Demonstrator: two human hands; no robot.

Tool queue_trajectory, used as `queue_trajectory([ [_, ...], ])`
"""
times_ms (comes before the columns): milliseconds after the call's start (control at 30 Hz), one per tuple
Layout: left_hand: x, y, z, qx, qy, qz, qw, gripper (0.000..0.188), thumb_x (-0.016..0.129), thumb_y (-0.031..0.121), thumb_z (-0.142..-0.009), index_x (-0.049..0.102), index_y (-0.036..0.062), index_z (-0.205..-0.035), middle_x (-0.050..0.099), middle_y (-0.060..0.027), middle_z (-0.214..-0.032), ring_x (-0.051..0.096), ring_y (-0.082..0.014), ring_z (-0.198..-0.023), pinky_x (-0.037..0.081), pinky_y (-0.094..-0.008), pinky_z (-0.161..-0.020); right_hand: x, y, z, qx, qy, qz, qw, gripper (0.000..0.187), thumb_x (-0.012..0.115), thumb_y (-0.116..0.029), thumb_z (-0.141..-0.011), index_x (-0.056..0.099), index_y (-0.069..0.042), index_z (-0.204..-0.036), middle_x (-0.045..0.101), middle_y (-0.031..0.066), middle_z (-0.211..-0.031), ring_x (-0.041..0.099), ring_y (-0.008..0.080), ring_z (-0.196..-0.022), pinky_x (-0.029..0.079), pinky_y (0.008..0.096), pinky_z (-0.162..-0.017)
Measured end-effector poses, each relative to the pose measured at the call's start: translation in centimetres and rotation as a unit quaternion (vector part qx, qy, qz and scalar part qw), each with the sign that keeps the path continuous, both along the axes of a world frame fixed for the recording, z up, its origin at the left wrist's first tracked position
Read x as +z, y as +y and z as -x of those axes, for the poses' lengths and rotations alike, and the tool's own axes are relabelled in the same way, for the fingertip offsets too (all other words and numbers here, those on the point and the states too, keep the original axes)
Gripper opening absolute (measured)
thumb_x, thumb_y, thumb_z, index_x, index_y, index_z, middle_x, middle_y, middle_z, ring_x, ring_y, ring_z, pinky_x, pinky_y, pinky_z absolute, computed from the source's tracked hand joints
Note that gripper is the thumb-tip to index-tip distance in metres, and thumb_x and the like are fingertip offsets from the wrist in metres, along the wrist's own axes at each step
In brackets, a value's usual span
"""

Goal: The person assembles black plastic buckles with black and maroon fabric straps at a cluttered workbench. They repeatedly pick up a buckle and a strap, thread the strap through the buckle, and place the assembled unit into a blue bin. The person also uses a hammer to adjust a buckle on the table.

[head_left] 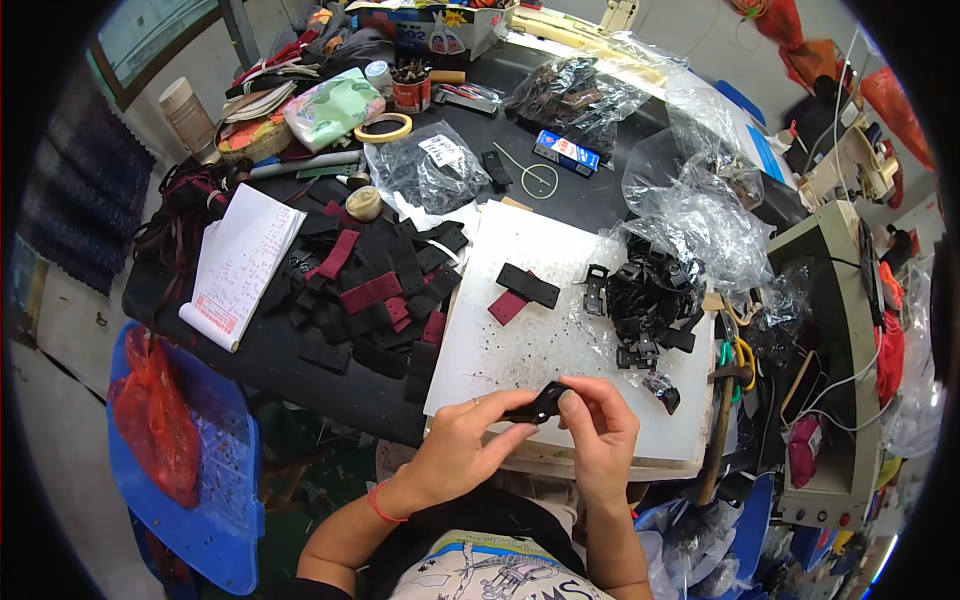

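A glossy black buckle-like piece (pixel 545 403) is held over the near part of the white work board (pixel 500 365). Its left end is pinched between thumb and fingers of the left hand (pixel 462 438), its right end by those of the right hand (pixel 603 430); whether a strap is joined to it cannot be told. The step in hand is judged to be two-handed fitting or adjusting. A steady left grip and careful right thumb pressure seem to be called for next.
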State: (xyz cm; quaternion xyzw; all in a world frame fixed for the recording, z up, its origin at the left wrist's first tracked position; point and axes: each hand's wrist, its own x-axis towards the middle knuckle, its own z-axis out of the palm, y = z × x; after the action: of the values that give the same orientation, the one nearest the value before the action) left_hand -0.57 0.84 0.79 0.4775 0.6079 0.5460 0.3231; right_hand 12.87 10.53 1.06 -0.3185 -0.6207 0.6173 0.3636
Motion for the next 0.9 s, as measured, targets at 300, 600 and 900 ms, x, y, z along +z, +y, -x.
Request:
queue_trajectory([
  [300,-0.5,0.4,-0.3,0.034,-0.342,-0.017,0.939,0.031,0.062,-0.001,-0.088,0.056,-0.0033,-0.118,0.065,-0.0109,-0.098,0.064,-0.014,-0.09,0.051,-0.0253,-0.083,0.1,0.0,0.3,0.003,0.151,0.167,0.974,0.019,0.056,-0.006,-0.093,0.053,0.001,-0.11,0.061,0.0085,-0.093,0.06,0.0124,-0.07,0.053,0.0268,-0.061],
  [600,-0.1,-0.2,0.7,-0.041,-0.266,-0.014,0.963,0.023,0.061,0.002,-0.089,0.059,-0.0018,-0.111,0.067,-0.0082,-0.094,0.066,-0.013,-0.084,0.053,-0.0242,-0.075,-0.6,0.0,-0.7,0.045,0.182,0.243,0.952,0.022,0.056,-0.007,-0.093,0.054,0.002,-0.113,0.061,0.0077,-0.092,0.059,0.0121,-0.07,0.053,0.027,-0.06],
  [900,0.2,0.0,1.4,-0.161,-0.494,0.103,0.848,0.032,0.057,0.017,-0.095,0.052,-0.0035,-0.119,0.064,-0.0116,-0.099,0.063,-0.011,-0.085,0.052,-0.0231,-0.075,0.7,1.2,-1.3,0.09,0.026,-0.058,0.994,0.022,0.058,0.003,-0.087,0.061,0.003,-0.109,0.061,0.0078,-0.098,0.057,0.0127,-0.085,0.046,0.0243,-0.076],
])
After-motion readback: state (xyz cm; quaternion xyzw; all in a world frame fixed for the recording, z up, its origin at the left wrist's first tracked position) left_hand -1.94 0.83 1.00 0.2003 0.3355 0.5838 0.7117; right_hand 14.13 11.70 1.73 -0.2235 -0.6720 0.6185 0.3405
